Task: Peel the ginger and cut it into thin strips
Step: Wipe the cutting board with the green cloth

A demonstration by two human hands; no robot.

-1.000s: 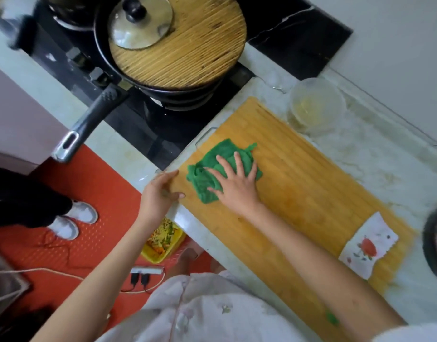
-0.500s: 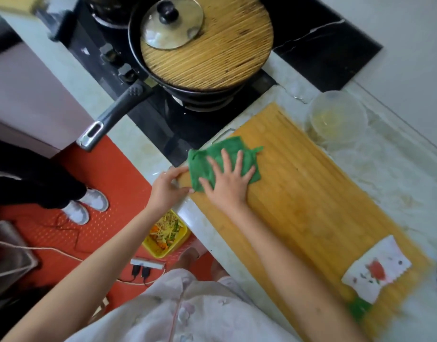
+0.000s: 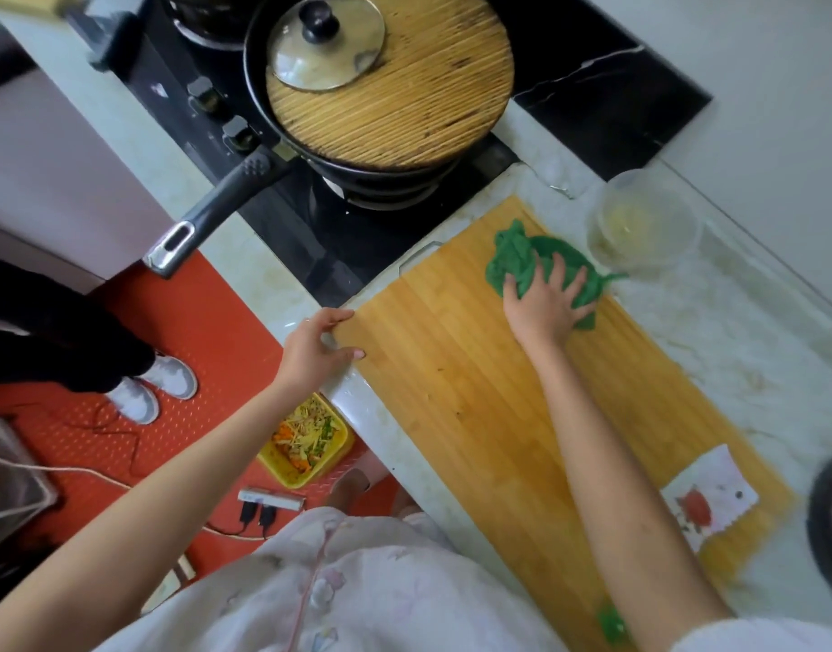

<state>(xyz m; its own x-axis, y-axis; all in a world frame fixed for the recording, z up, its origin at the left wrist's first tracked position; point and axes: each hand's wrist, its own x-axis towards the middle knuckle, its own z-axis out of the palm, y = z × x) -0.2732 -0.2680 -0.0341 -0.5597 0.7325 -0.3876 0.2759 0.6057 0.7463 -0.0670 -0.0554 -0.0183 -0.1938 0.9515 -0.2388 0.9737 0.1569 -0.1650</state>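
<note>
No ginger shows, unless it is the pale matter in the bowl [image 3: 644, 223] beside the cutting board [image 3: 451, 416]'s far corner; the right hand [image 3: 546, 305], fingers spread flat on the green cloth [image 3: 522, 261], should wipe the board in overlapping strokes while the left hand [image 3: 315, 350] grips its left corner steady.

**Green on honey-yellow, red underfoot**

The cutting board [image 3: 475, 416] is honey-yellow, striped lengthwise in narrow bamboo strips, with a few dark specks. The cloth [image 3: 513, 261] is deep green. The paper [image 3: 708, 496] is white, printed with a red flower and small dark dots. The bench [image 3: 734, 331] is pale cream marble with faint beige veining. The stove [image 3: 357, 237] is glossy black. The pan [image 3: 259, 110] is black too, and its handle [image 3: 216, 204] is dark grey. The round mat [image 3: 404, 101] is tan, finely ribbed and scorched brown in spots. The floor mat [image 3: 207, 331] is orange-red with a grid of small dots. The tub [image 3: 306, 440] is yellow, with orange, green and pale scraps inside. The garment [image 3: 357, 581] is white with faint pink flowers.
</note>
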